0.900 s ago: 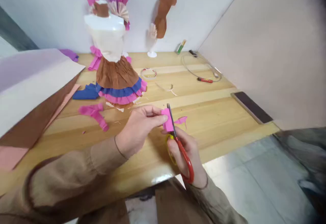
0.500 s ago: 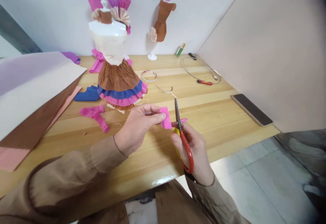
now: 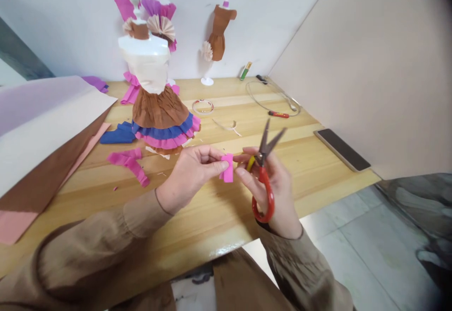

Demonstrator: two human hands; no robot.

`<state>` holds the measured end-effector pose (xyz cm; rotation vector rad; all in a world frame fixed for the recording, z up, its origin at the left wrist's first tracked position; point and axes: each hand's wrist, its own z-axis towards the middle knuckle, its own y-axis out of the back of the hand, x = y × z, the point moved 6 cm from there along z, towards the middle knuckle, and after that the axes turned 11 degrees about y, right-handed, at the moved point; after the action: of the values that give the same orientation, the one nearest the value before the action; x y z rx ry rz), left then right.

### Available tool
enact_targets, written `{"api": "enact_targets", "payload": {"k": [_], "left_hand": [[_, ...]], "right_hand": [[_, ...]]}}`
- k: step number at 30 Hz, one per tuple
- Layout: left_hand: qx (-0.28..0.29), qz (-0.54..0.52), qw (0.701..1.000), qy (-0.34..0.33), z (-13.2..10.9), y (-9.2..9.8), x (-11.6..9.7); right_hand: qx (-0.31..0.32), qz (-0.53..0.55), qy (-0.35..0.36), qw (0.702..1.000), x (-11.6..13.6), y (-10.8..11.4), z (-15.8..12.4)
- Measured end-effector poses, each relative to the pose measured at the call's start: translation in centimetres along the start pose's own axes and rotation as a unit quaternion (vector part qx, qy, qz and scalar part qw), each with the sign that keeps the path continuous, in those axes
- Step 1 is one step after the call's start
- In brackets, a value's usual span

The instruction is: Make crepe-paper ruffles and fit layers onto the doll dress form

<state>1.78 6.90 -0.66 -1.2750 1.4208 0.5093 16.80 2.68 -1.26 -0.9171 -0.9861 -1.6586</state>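
My left hand [image 3: 192, 172] pinches a small folded piece of pink crepe paper [image 3: 229, 168] between thumb and fingers, above the table. Just to its right, my right hand [image 3: 277, 188] holds scissors [image 3: 263, 174] with red and yellow handles. Their blades stand apart and point up, away from the pink piece. The right thumb and a finger are close to the paper's right edge; whether they touch it I cannot tell. Beyond my hands stands a white mannequin [image 3: 144, 59] with a ruffled skirt [image 3: 160, 113] in brown, blue and pink.
Pink scraps [image 3: 130, 162] and a folded blue piece [image 3: 118, 133] lie left of the skirt. Large paper sheets [image 3: 52, 127] cover the left side. A bangle [image 3: 203, 107], a cable [image 3: 249, 92], a phone [image 3: 342, 150] and a small brown-dressed mannequin [image 3: 219, 33] are farther back or right.
The scissor blades have opened and swung to the right, off the pink paper. A pink bit seen behind the scissors is no longer visible. My left hand keeps its pinch.
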Motion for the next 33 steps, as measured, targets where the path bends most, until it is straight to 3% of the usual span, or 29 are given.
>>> {"api": "enact_targets", "payload": {"k": [4, 6, 10, 12, 15, 21, 25, 28, 30, 33], "left_hand": [[-0.040, -0.026, 0.997, -0.054, -0.2, 1.0, -1.9], [-0.032, -0.040, 0.995, -0.082, -0.6, 1.2, -3.1], [-0.005, -0.043, 0.992, -0.116, -1.8, 1.2, -5.3], [-0.006, -0.038, 0.991, -0.130, -2.5, 1.2, -6.1], [-0.005, -0.028, 0.989, -0.142, -3.0, 1.1, -6.8], [0.007, 0.006, 0.995, -0.101, -2.7, 0.9, -6.1], [0.030, 0.035, 0.998, -0.052, -2.2, 0.9, -5.7], [0.015, 0.043, 0.997, -0.056, -2.1, 1.3, -6.1], [0.009, 0.054, 0.996, -0.067, -2.2, 1.5, -6.4], [0.024, 0.099, 0.992, -0.070, -2.2, 1.3, -6.3]], "right_hand": [[0.052, -0.118, -0.033, 0.991, -1.2, 0.1, -0.1], [0.078, -0.169, -0.020, 0.982, -1.0, 0.0, -0.4], [0.219, -0.323, 0.015, 0.920, 0.1, -1.2, -1.9], [0.279, -0.346, 0.027, 0.895, 0.4, -2.1, -2.8], [0.318, -0.329, 0.042, 0.888, 0.8, -3.3, -3.5], [0.381, -0.422, 0.109, 0.815, 1.5, -5.2, -3.0], [0.426, -0.424, 0.135, 0.787, 1.6, -5.5, -2.9], [0.426, -0.428, 0.154, 0.782, 1.5, -5.4, -2.9], [0.399, -0.425, 0.159, 0.797, 1.5, -5.1, -2.6], [0.288, -0.370, 0.169, 0.867, 2.3, -3.7, -1.3]]}}
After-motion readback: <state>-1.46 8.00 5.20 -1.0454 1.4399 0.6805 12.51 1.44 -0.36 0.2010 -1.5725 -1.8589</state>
